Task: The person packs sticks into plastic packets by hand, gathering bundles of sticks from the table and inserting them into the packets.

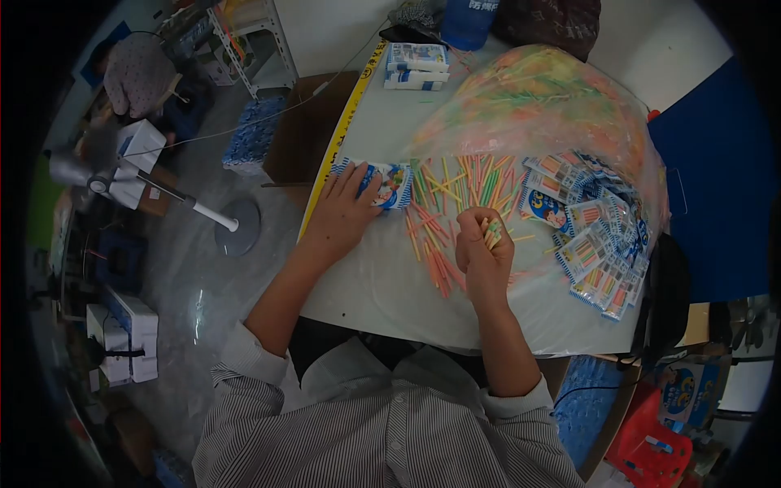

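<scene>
My left hand (351, 210) lies flat with its fingers spread over a blue-and-white printed packet (394, 187) at the table's left side. Part of that packet is hidden under the palm. My right hand (486, 254) is closed round a small bunch of thin coloured sticks (492, 233), whose pale yellow, green and pink ends poke out of the fist. Around it, loose pink, yellow and green sticks (439, 264) are scattered on the table. To the right, a heap of filled packets (598, 248) shows similar sticks through clear windows.
A large clear bag (545, 106) full of coloured sticks covers the table's back. Stacked packets (417, 57) sit at the back left. Yellow tape (346, 122) marks the table's left edge. Beyond it stand a cardboard box (313, 122) and a lamp (215, 213). Another person (138, 73) is far left.
</scene>
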The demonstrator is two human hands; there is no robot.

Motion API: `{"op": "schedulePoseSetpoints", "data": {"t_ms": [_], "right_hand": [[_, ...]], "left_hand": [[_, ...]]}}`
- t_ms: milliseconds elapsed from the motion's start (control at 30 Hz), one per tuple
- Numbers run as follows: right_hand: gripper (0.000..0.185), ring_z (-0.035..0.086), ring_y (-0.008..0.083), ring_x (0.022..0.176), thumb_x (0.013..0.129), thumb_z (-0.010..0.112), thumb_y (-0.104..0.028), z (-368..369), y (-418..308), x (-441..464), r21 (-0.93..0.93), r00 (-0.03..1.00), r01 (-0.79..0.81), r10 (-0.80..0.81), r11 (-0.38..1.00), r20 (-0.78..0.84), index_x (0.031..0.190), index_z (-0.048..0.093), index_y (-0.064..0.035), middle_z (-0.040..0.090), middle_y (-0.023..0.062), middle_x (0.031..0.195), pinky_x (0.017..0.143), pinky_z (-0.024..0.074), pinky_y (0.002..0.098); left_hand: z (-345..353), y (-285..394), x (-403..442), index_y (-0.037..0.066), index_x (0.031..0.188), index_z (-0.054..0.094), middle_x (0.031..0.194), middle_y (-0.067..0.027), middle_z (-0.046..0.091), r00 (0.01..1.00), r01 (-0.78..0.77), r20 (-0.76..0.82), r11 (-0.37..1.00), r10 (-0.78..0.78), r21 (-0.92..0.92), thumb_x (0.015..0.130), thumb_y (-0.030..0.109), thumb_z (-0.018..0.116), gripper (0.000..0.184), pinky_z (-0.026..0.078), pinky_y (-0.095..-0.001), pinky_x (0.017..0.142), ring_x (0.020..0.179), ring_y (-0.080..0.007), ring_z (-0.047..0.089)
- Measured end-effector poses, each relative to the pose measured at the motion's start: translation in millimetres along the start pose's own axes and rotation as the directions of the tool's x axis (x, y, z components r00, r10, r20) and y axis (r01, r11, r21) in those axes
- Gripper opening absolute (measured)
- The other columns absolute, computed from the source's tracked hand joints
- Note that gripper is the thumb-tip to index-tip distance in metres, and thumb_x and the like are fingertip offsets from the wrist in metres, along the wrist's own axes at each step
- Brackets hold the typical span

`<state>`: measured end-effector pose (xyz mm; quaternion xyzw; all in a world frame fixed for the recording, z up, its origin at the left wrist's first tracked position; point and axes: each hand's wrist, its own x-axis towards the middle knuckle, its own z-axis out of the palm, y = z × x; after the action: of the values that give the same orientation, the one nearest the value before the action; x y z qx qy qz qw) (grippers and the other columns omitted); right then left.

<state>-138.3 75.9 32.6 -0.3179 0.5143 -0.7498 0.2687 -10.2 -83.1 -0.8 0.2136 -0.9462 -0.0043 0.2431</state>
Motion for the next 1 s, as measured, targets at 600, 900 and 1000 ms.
{"op": "schedulePoseSetpoints", "data": {"t_ms": [600, 900, 1000], "right_hand": [[0.008, 0.04, 0.0017, 0.06, 0.082, 0.055, -0.01, -0.2, 0.8, -1.4, -0.17, 1.0, 0.013, -0.012, 0.985, 0.007, 0.08, 0.053, -0.0031, 0.047, -0.0035, 0.066, 0.053, 0.0334, 0.0155], [0.009, 0.036, 0.001, 0.057, 0.083, 0.055, -0.012, 2.9, 1.7, -4.5, -0.288, 0.998, 0.019, -0.001, 0.957, 0.062, 0.081, 0.053, -0.0033, 0.044, -0.006, 0.064, 0.051, 0.0311, 0.0151], [0.012, 0.04, 0.0025, 0.048, 0.082, 0.056, -0.016, 3.7, 1.6, -3.5, -0.335, 0.994, 0.085, -0.059, 0.938, 0.087, 0.081, 0.053, -0.0044, 0.049, -0.0004, 0.057, 0.043, 0.0327, 0.0186]], "left_hand": [[-23.2, 7.9, 1.7, 0.004, 0.081, 0.056, 0.083, -0.0072, 0.059, 0.958, 0.092, -0.23, 0.946, -0.169, -0.311, 0.072, 0.002, 0.056, 0.009, 0.039, -0.0364, 0.083, 0.083, -0.0216, 0.056], [-26.3, 4.7, 0.4, 0.004, 0.077, 0.056, 0.08, -0.0086, 0.058, 0.991, -0.066, -0.127, 0.991, 0.051, -0.119, 0.07, 0.001, 0.056, 0.007, 0.042, -0.035, 0.075, 0.081, -0.0238, 0.055], [-31.0, 9.4, 0.1, 0.003, 0.076, 0.056, 0.08, -0.0094, 0.058, 0.983, 0.014, -0.18, 0.992, -0.036, -0.122, 0.072, 0.003, 0.055, 0.004, 0.043, -0.0341, 0.071, 0.079, -0.024, 0.055]]}}
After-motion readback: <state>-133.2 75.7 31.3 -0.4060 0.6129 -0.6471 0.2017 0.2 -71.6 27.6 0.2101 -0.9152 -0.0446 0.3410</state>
